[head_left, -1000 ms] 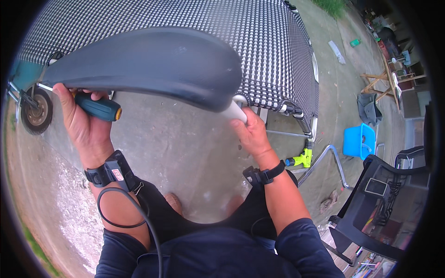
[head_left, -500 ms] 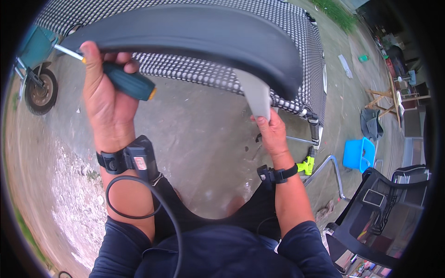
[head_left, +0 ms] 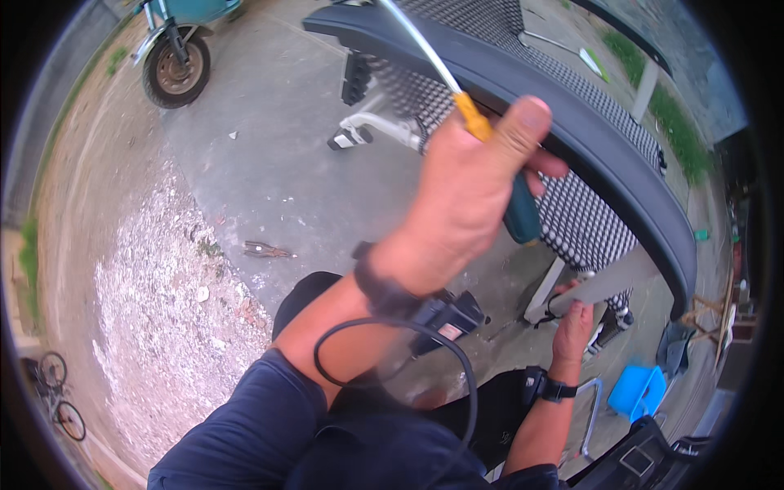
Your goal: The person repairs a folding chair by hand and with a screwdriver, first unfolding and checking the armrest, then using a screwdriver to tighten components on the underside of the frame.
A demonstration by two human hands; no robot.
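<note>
My left hand (head_left: 465, 184) is closed around a screwdriver (head_left: 521, 214) with a dark green handle, a yellow collar and a long metal shaft pointing up and away. Its fingers are close to the underside of a long, curved dark armrest (head_left: 604, 106); whether they touch it I cannot tell. This armrest belongs to a chair frame with black-and-white woven mesh (head_left: 584, 214). Lower right, my right hand (head_left: 572, 331) grips the pale grey support (head_left: 608, 282) under the armrest's near end. Part of the screwdriver handle is hidden by my left hand.
Pliers (head_left: 268, 249) lie on the concrete at left, beside a patch of whitish rubble (head_left: 184, 302). A vehicle's front wheel (head_left: 176, 72) stands at far left. To the right are a blue basin (head_left: 635, 392), a bent metal tube (head_left: 594, 408) and a black chair (head_left: 633, 457).
The view has swung left, bringing the pliers into sight. My left hand with the screwdriver now appears farther right, nearer the armrest's middle. My right hand still grips the support.
</note>
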